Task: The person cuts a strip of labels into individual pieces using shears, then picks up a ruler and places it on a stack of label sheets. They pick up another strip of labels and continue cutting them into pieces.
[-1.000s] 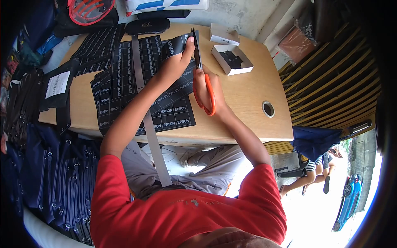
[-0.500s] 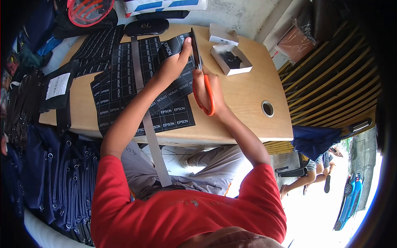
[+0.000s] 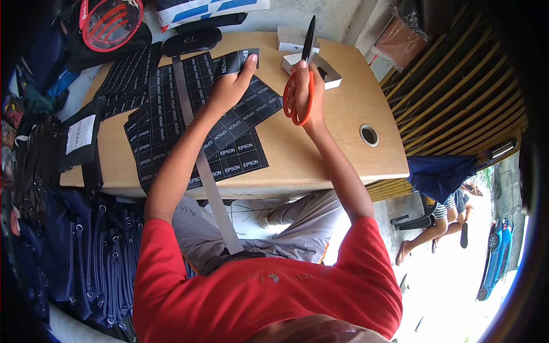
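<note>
My left hand (image 3: pixel 233 86) holds a black sheet printed EPSON (image 3: pixel 233 62) near its upper right edge, with the thumb on top. In my right hand (image 3: pixel 303 94) are orange-handled scissors (image 3: pixel 309 43), their dark blades together and pointing up, apart from the sheet. Several more black EPSON sheets (image 3: pixel 246 157) lie overlapping on the wooden table (image 3: pixel 343 148) below and left of my hands. A long grey strip (image 3: pixel 214 197) runs across them and hangs over the front edge.
White boxes (image 3: pixel 333 82) stand behind my right hand. A black case (image 3: pixel 191 41) and a red-rimmed pouch (image 3: pixel 112 24) lie at the back left. Dark blue straps (image 3: pixel 94 257) hang at left. The table has a round hole (image 3: pixel 369 135). Another person's legs (image 3: pixel 437 228) show outside.
The scissors in my right hand have moved right, away from the sheet, and their blades have turned upright. My left hand still holds the sheet and has shifted slightly left.
</note>
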Demonstrator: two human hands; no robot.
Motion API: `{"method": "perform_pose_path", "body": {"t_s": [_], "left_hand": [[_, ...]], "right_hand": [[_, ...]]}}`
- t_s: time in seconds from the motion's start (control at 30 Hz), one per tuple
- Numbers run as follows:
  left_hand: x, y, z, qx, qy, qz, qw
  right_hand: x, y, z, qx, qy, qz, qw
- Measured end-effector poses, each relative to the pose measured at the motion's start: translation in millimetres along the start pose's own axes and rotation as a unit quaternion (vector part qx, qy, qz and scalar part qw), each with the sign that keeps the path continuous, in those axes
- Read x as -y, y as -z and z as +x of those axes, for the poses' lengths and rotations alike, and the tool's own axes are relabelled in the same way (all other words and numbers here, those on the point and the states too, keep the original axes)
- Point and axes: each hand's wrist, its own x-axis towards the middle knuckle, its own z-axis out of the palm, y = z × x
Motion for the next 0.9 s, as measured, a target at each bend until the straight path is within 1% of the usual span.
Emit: {"method": "perform_pose_path", "body": {"t_s": [0.03, 0.13, 0.2, 0.23, 0.3, 0.33, 0.37, 0.43, 0.47, 0.5, 0.57, 0.6, 0.67, 0.7, 0.77, 0.8, 0.83, 0.87, 0.9], "left_hand": [[1, -1, 0, 0.008, 0.000, -0.001, 1.000], [4, -2, -1, 0.036, 0.019, 0.038, 0.998], [9, 1, 0, 0.074, 0.138, 0.098, 0.983], [12, 3, 2, 0.077, 0.139, 0.098, 0.982], [18, 4, 6, 0.127, 0.218, 0.082, 0.964], [21, 3, 6, 0.161, 0.278, 0.003, 0.947], [23, 4, 6, 0.164, 0.279, 0.004, 0.946], [25, 6, 5, 0.198, 0.362, -0.022, 0.911], [26, 8, 6, 0.201, 0.392, -0.052, 0.896], [28, 9, 7, 0.203, 0.392, -0.051, 0.896], [32, 9, 8, 0.222, 0.459, -0.119, 0.852], [28, 9, 9, 0.224, 0.459, -0.118, 0.851], [19, 11, 11, 0.319, 0.502, -0.140, 0.792], [14, 11, 9, 0.321, 0.503, -0.138, 0.791], [5, 7, 4, 0.432, 0.428, -0.072, 0.791], [5, 5, 5, 0.466, 0.391, -0.068, 0.791], [9, -1, 2, 0.470, 0.391, -0.065, 0.789], [14, -13, -4, 0.412, 0.233, 0.037, 0.880], [10, -23, -7, 0.335, 0.063, 0.135, 0.931]], "right_hand": [[7, 2, 0, -0.004, -0.007, 0.023, 1.000], [3, 11, 11, -0.037, 0.036, 0.056, 0.997], [2, 20, 17, -0.065, 0.062, 0.047, 0.995], [1, 23, 20, -0.081, 0.070, 0.049, 0.993], [1, 30, 24, -0.097, 0.076, 0.061, 0.991], [1, 34, 27, -0.111, 0.084, 0.072, 0.988], [-3, 38, 31, -0.113, 0.083, 0.073, 0.987], [-6, 45, 36, -0.141, 0.114, 0.061, 0.982], [-8, 49, 37, -0.144, 0.109, 0.053, 0.982], [-8, 50, 37, -0.146, 0.108, 0.053, 0.982], [-9, 53, 40, -0.153, 0.115, 0.123, 0.974], [-10, 55, 41, -0.167, 0.089, 0.116, 0.975], [-18, 61, 50, -0.174, 0.084, 0.111, 0.975], [-19, 63, 52, -0.180, 0.078, 0.106, 0.975], [-22, 65, 55, -0.188, 0.065, 0.124, 0.972], [-21, 65, 55, -0.193, 0.054, 0.140, 0.970], [-20, 65, 54, -0.199, 0.054, 0.142, 0.968], [-19, 66, 53, -0.197, 0.031, 0.163, 0.966], [-19, 66, 52, -0.195, 0.008, 0.185, 0.963]]}}
